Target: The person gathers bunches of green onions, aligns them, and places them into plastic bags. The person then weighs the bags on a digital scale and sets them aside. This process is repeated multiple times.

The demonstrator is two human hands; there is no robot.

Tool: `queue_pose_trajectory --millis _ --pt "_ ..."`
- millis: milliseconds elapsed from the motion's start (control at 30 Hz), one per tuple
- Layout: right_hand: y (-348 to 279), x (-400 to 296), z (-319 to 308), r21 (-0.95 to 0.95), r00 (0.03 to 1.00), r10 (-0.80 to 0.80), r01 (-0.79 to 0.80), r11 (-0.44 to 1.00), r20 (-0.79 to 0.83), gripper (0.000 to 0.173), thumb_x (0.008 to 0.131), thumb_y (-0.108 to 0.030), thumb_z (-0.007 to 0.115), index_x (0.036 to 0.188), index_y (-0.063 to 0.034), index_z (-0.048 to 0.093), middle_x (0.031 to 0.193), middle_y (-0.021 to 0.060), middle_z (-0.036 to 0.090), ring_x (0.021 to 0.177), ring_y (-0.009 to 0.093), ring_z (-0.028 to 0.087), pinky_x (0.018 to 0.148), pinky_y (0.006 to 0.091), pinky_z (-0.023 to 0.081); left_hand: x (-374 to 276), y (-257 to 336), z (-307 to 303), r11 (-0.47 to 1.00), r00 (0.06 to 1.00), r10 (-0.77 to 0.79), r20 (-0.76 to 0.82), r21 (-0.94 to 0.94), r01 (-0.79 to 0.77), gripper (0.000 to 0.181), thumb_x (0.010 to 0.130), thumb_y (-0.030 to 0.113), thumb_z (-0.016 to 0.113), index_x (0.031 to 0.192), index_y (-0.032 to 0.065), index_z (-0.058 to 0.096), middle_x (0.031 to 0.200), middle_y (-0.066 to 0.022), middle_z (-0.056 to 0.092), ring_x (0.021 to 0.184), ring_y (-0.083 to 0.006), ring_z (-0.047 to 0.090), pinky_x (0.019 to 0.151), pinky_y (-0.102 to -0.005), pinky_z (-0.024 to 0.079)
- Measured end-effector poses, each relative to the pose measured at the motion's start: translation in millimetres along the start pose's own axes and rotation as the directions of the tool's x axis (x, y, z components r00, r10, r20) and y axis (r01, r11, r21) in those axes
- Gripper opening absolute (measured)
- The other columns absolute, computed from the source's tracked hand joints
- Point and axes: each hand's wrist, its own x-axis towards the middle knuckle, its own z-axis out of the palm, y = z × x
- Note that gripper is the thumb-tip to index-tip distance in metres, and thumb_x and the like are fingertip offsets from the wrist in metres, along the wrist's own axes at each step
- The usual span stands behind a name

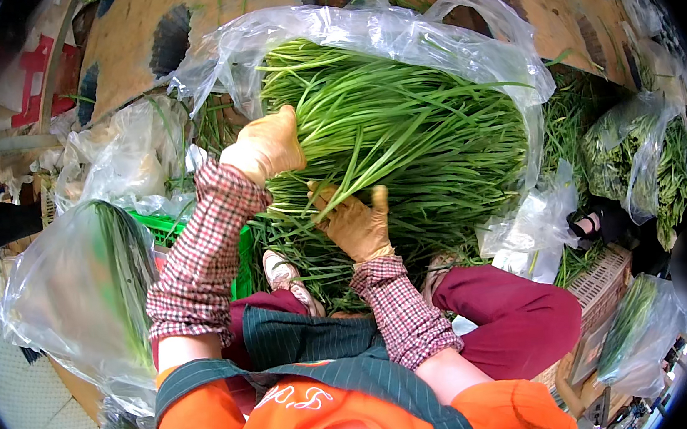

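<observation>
A large heap of garlic chives lies before me, inside an opened clear plastic bag whose rim is folded back. My left hand, in a tan glove, is closed around the pale stem ends of a bunch at the heap's left side. The blades of that bunch fan out to the right across the heap. Lower down, my right hand, gloved too, is against the near edge with its thumb apart from the fingers. A few blades cross over its fingers. Loose chives lie between my shoes.
Left of me stand a green plastic crate and a clear bag of chives. Stained wooden boards lie beyond the heap. To the right are bagged greens, a slatted plastic crate and crumpled plastic.
</observation>
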Motion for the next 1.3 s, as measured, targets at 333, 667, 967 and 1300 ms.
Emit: queue_pose_trajectory --millis 333,667,967,1300 --pt "-4 -19 38 0.065 0.989 -0.091 0.083 0.994 0.118 0.071 0.084 -0.050 0.050 0.134 -0.0037 0.029 0.133 0.0168 0.039 0.124 0.030 0.034 0.102 0.0372 0.034 -89 107 105 0.894 0.889 0.006 -0.458 0.401 0.201 0.046 0.082 0.011 0.043 0.123 -0.0087 0.036 0.083 -0.0137 0.053 0.077 -0.0190 0.053 0.064 -0.0285 0.045" --pt "-30 -12 -6 0.251 0.981 0.024 -0.073 0.965 0.192 0.058 0.082 -0.012 0.059 0.128 0.0071 0.031 0.091 0.0076 0.054 0.071 0.015 0.052 0.068 0.0305 0.047 -98 60 26 0.990 0.859 0.046 -0.510 0.137 0.028 0.095 0.059 0.022 0.078 0.137 0.0085 0.024 0.127 -0.0251 0.041 0.115 -0.0406 0.042 0.088 -0.0441 0.043" --pt "-69 -79 75 0.237 0.987 0.150 -0.161 0.958 0.061 0.076 0.078 -0.013 0.060 0.138 -0.0001 0.015 0.076 0.0002 0.049 0.057 0.008 0.045 0.054 0.0262 0.040 66 2 105 0.984 0.980 0.125 -0.155 0.150 -0.101 0.086 0.080 0.047 0.057 0.142 0.0218 0.002 0.147 -0.0171 0.000 0.134 -0.0383 0.009 0.102 -0.0597 0.013" --pt "-129 -196 203 -0.207 0.826 -0.071 0.222 0.953 0.560 0.096 0.075 0.004 0.059 0.139 -0.0079 -0.012 0.063 0.0033 0.049 0.039 0.009 0.041 0.035 0.0240 0.029 24 -7 54 0.998 0.997 -0.038 0.071 0.048 0.034 0.076 0.068 0.034 0.071 0.134 0.0196 0.035 0.141 -0.0154 0.027 0.126 -0.0339 0.033 0.100 -0.0540 0.028"
